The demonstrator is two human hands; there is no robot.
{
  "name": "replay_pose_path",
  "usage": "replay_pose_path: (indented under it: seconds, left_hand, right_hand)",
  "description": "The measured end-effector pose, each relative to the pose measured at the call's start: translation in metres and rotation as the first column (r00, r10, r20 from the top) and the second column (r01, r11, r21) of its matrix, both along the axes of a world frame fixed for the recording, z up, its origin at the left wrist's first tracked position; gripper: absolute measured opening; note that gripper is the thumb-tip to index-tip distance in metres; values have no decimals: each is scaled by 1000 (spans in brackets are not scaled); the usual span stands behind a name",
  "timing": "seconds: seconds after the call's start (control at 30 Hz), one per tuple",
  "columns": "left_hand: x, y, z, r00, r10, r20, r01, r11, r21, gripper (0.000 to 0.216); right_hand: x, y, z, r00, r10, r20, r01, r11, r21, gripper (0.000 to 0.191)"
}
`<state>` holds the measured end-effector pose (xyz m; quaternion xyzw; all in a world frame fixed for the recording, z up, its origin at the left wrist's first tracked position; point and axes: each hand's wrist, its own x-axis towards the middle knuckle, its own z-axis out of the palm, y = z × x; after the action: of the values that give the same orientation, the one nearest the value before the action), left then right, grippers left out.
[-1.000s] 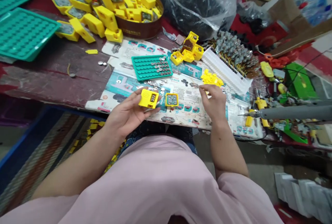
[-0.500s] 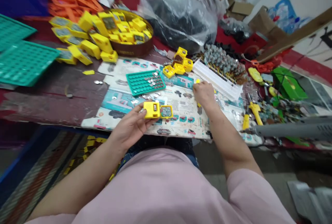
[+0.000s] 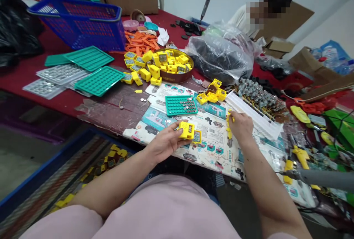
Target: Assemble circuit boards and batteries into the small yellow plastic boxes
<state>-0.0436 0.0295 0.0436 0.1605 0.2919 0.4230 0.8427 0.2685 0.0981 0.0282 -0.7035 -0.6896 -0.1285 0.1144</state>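
My left hand [image 3: 165, 144] grips a small yellow plastic box [image 3: 186, 130] with batteries showing in its open side, held just above the table's front edge. A second yellow box [image 3: 197, 136] lies on the printed paper right beside it. My right hand [image 3: 241, 126] is closed over a pile of small yellow parts [image 3: 229, 132], pinching one at its fingertips. A green tray [image 3: 181, 105] with several button cells sits just beyond both hands.
A round tin [image 3: 177, 77] heaped with yellow boxes, green trays [image 3: 100, 80], a blue basket [image 3: 80, 25] and a plastic bag [image 3: 221, 56] fill the back. A white rack [image 3: 253, 115] and wired motors [image 3: 258, 95] lie right. A grey tool [image 3: 320, 178] hangs at the right. Another person sits beyond.
The view has tilted up, showing the far table and another person. My right hand reached from the paper to the yellow parts pile and closed there. My left hand keeps hold of the box.
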Motion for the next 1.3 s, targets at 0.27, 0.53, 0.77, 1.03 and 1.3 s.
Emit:
replay_pose_path:
  seconds: [0.27, 0.53, 0.77, 1.03, 1.3]
  left_hand:
    - [7, 0, 5, 1000, 26, -7, -26, 998, 50, 35]
    - [21, -7, 11, 996, 90, -17, -87, 989, 115, 44]
    - [30, -17, 7, 997, 74, -35, -67, 984, 168, 52]
    - [31, -20, 4, 990, 106, -97, -81, 969, 235, 55]
    - [29, -21, -4, 994, 91, -65, -69, 957, 283, 57]
  right_hand:
    - [-11, -18, 16, 955, 86, -283, -33, 982, 186, 22]
    - [-96, -96, 61, 691, 723, -18, -652, 633, 418, 25]
    - [-103, -94, 55, 637, 723, 269, -760, 531, 375, 13]
    - [-109, -99, 44, 651, 736, 186, -736, 551, 393, 14]
    - [-107, -99, 34, 649, 756, -81, -665, 616, 423, 23]
